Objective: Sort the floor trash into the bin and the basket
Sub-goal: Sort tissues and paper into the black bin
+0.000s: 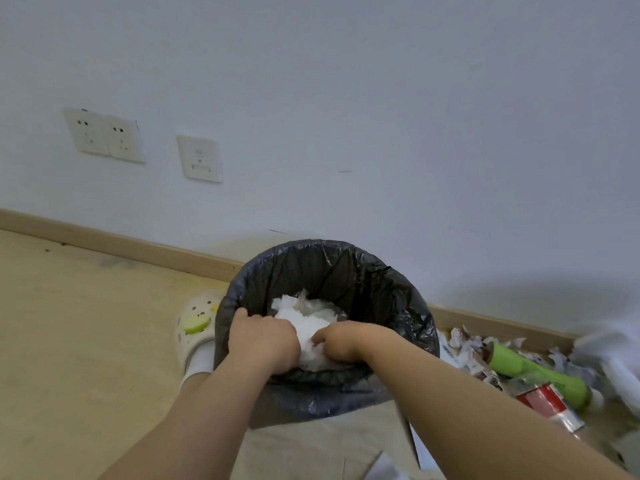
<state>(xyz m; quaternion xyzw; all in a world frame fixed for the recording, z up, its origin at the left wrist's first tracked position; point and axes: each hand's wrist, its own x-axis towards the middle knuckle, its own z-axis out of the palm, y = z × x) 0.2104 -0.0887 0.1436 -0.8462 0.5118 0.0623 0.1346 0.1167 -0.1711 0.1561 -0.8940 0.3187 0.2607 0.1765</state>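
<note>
Lower centre: left hand (263, 341) and right hand (341, 342) clutch crumpled paper (304, 317) inside upright black-lined bin (381, 289); wooden floor (69, 323), white wall (346, 98).

The bin (398, 299) stands near the far wall (346, 116), crumpled paper (311, 317) inside; a slipper (195, 323) sits left, a litter heap (519, 362) right.
</note>
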